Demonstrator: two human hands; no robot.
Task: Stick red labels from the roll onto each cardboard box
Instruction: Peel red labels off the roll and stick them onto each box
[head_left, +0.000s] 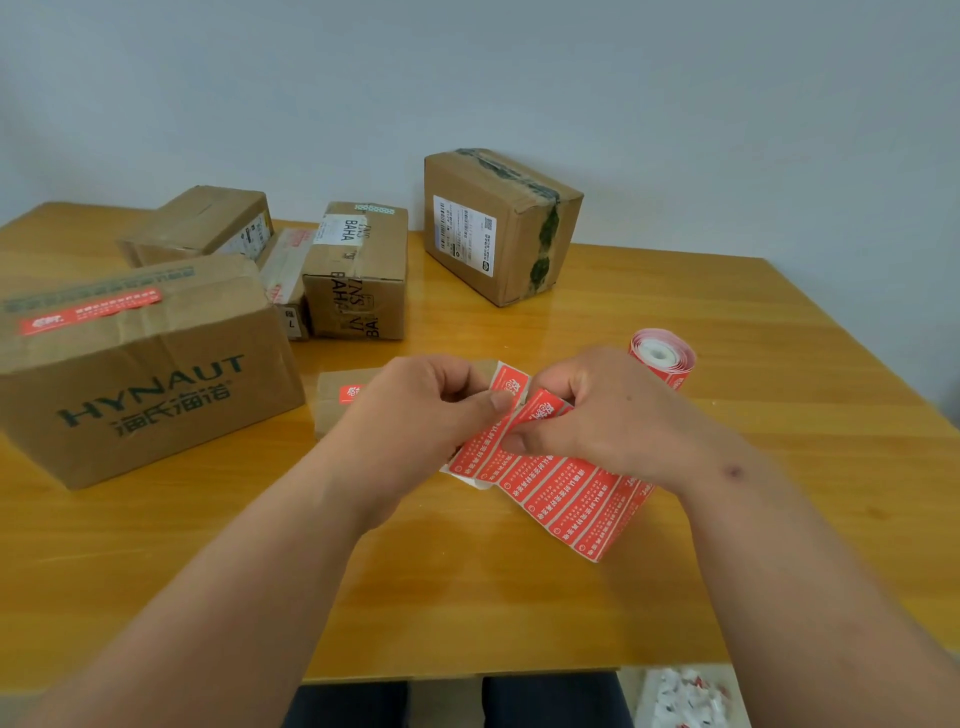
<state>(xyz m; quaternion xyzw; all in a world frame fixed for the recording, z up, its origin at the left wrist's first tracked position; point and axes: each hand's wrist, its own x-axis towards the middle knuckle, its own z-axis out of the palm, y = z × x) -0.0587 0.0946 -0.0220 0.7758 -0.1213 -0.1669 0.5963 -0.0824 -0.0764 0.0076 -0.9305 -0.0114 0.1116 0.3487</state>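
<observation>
A strip of red labels (576, 499) trails from the roll (662, 356) toward me across the table. My left hand (415, 415) pinches the strip's free end. My right hand (602, 415) pinches one red label (540, 408) that is partly peeled off the backing. Behind my left hand lies a small flat cardboard box (335, 402) with a red label on top. The big HYNAUT box (140, 379) at the left carries a red label. A taped box (498, 223) stands at the back.
Three more cardboard boxes cluster at the back left: a BAHA box (358, 270), a narrow box (285, 275) with red stickers, and a plain box (202, 223). The wooden table (467, 597) ends just before my knees. White backing scraps (685, 696) lie on the floor at the lower right.
</observation>
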